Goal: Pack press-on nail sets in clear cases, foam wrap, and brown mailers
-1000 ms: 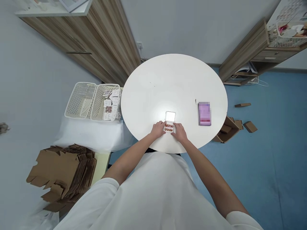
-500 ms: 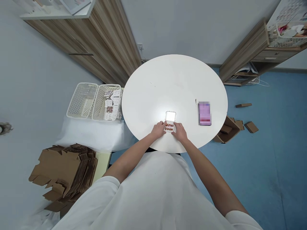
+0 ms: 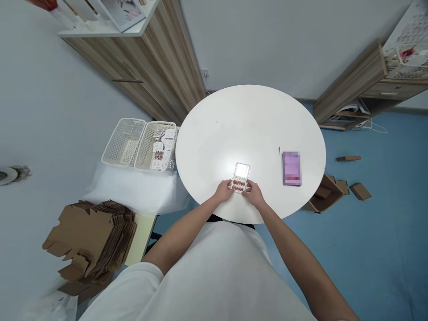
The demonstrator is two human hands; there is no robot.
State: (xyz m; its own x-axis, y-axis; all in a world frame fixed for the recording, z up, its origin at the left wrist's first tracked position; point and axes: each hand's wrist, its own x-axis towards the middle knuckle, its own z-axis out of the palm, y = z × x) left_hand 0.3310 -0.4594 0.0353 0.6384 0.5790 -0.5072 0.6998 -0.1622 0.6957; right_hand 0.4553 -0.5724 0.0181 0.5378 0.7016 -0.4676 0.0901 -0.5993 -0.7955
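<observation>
Two rows of reddish oval pieces (image 3: pixel 238 183) are already in the clear case (image 3: pixel 239 178), its lid (image 3: pixel 242 170) raised and not shut — you hold its opposite sides with left hand (image 3: pixel 224 191) and right hand (image 3: pixel 254 195), near the near edge of the tabletop (image 3: pixel 230 120). No brand is legible — the purple package (image 3: pixel 292 168) toward the right edge is pixelated, the cards (image 3: pixel 158 147) in the basket (image 3: pixel 142 156) too small.
</observation>
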